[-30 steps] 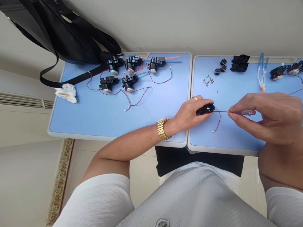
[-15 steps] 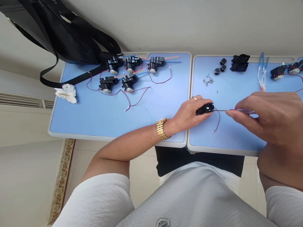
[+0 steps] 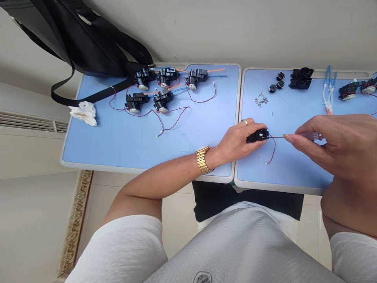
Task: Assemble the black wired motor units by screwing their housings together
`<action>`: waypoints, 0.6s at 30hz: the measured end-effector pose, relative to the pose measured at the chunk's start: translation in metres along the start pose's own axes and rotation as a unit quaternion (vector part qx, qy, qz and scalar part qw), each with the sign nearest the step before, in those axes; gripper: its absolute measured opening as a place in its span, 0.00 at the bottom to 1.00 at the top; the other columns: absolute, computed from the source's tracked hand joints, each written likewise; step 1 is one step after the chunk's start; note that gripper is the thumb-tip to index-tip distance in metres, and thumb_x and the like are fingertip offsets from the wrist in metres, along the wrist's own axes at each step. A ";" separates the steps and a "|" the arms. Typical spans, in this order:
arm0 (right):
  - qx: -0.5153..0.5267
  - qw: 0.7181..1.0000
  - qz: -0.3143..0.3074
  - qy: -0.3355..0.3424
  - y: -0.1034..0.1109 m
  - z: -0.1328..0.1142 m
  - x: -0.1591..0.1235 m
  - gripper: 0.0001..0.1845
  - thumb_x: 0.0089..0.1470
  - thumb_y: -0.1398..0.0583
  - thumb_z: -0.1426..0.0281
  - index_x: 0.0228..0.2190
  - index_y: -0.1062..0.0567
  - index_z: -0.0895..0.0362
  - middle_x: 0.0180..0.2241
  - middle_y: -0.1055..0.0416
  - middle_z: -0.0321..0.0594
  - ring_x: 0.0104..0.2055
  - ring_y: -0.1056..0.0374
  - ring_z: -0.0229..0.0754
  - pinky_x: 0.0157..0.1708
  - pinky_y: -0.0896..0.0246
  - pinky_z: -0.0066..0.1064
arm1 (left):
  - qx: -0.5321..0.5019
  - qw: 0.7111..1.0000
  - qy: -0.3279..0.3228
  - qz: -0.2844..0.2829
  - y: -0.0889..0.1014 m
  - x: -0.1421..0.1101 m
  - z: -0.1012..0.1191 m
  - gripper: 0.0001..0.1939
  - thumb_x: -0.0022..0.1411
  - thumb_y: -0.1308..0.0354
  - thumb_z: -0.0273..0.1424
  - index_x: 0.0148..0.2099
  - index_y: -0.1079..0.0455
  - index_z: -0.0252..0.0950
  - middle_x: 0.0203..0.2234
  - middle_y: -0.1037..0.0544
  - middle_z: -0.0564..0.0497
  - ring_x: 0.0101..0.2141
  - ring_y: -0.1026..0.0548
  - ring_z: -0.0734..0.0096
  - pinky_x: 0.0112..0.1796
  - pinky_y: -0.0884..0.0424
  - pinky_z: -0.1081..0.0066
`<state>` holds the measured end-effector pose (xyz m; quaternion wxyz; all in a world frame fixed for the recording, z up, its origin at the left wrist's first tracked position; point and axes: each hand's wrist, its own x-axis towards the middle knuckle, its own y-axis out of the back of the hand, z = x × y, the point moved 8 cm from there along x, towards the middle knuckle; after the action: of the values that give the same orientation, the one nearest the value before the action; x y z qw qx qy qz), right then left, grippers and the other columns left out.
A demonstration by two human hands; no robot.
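Note:
My left hand point(image 3: 237, 141), with a ring and a gold watch, is closed around a small black motor unit point(image 3: 258, 135) resting on the right blue table point(image 3: 294, 173). A thin red wire point(image 3: 272, 151) trails from the unit toward the table's front. My right hand point(image 3: 332, 143) pinches a screwdriver point(image 3: 303, 136) with a clear handle. Its thin metal shaft lies level and its tip meets the right side of the motor unit.
Several finished black motor units with red wires point(image 3: 160, 88) lie on the left blue table point(image 3: 118, 145), beside a black bag point(image 3: 85, 39) and a crumpled tissue point(image 3: 84, 113). Loose screws point(image 3: 260, 100), black caps point(image 3: 278, 80), a black housing point(image 3: 300, 78), clear tubes point(image 3: 327, 92) and more units point(image 3: 355, 88) sit at the back right.
My right hand's fingers shifted along the screwdriver handle while the tip stayed at the motor unit. The view moved slightly. My left hand kept its hold.

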<state>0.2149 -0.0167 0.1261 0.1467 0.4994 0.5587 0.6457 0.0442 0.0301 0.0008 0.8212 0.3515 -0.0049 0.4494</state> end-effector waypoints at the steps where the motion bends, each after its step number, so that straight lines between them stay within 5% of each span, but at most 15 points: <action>1: -0.004 1.000 0.001 -0.001 0.000 0.001 0.000 0.19 0.72 0.34 0.56 0.30 0.26 0.50 0.18 0.31 0.29 0.19 0.37 0.38 0.22 0.52 0.38 | -0.001 1.000 0.000 0.000 0.000 0.000 0.000 0.15 0.76 0.35 0.37 0.60 0.22 0.39 0.43 0.17 0.48 0.41 0.19 0.66 0.46 0.22 0.66; 10: 0.065 0.997 -0.034 0.008 -0.005 -0.004 0.002 0.02 0.73 0.37 0.69 0.42 0.24 0.50 0.34 0.17 0.32 0.30 0.23 0.39 0.31 0.36 0.34 | -0.006 1.000 -0.008 0.008 0.001 0.000 0.000 0.17 0.77 0.35 0.39 0.61 0.23 0.39 0.43 0.17 0.47 0.41 0.20 0.67 0.46 0.22 0.66; 14: 0.037 0.998 0.035 0.021 0.003 -0.004 0.004 0.10 0.68 0.32 0.65 0.34 0.24 0.52 0.24 0.22 0.29 0.22 0.30 0.36 0.23 0.45 0.35 | -0.006 1.000 -0.002 -0.002 0.000 0.000 -0.001 0.16 0.77 0.35 0.39 0.60 0.23 0.39 0.43 0.18 0.47 0.41 0.20 0.66 0.46 0.22 0.66; 18: -0.018 0.999 0.026 -0.032 -0.001 0.007 0.001 0.22 0.71 0.34 0.54 0.27 0.25 0.50 0.17 0.30 0.28 0.18 0.39 0.36 0.23 0.53 0.37 | -0.007 1.000 -0.003 -0.004 -0.001 0.000 -0.001 0.15 0.77 0.35 0.39 0.60 0.23 0.39 0.43 0.18 0.48 0.41 0.20 0.66 0.45 0.22 0.65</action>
<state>0.2195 -0.0120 0.1250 0.1571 0.5311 0.5288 0.6431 0.0441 0.0304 -0.0003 0.8253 0.3475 -0.0093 0.4450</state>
